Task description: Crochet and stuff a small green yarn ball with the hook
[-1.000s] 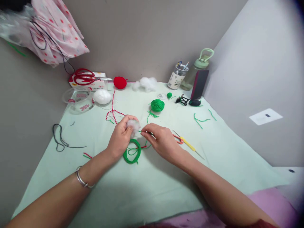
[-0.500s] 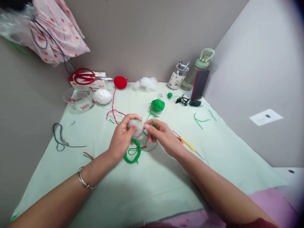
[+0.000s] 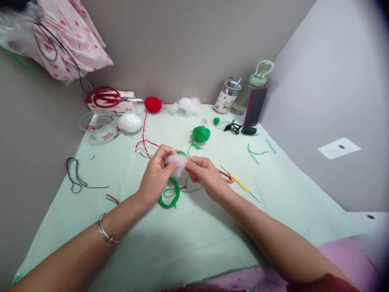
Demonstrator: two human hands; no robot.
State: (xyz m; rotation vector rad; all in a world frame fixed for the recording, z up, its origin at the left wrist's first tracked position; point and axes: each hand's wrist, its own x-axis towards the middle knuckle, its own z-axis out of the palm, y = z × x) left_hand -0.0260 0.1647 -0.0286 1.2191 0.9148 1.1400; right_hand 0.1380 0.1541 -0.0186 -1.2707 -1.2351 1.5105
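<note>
**Item: tuft of white stuffing, held in both hands over the bench**

- Tuft of white stuffing (image 3: 178, 161): small, loose and wispy, with frayed edges. It is held above the middle of the bench, between the two hands.
- Left hand (image 3: 156, 174): its fingers (image 3: 163, 154) are pinched on the tuft's left side. A silver bracelet (image 3: 105, 231) sits on the forearm.
- Right hand (image 3: 206, 176): its fingers (image 3: 191, 164) are pinched on the tuft's right side.
- Green yarn coil (image 3: 168, 196): lies on the cloth just below the hands, with a loose green strand and a short red one trailing from it.

Hard to make out:
- A bit of green shows at the tuft's top edge. Whether it is held with the tuft cannot be told.
- The near side of the tuft is covered by the fingertips.
- Both arms are cut off by the lower frame.

Edges and room:
- The pale green bench cloth (image 3: 194, 243) is bare toward the near edge.
- A yellow-handled hook (image 3: 240, 184) lies near the right hand, and a green yarn ball (image 3: 201, 134) lies beyond it.
- A black cord (image 3: 74, 178) lies well to the left.
- Red scissors (image 3: 106, 97), a red yarn ball (image 3: 152, 104), a stuffing pile (image 3: 187, 106), a pen cup (image 3: 226, 97) and a water bottle (image 3: 251, 91) line the far wall.
</note>
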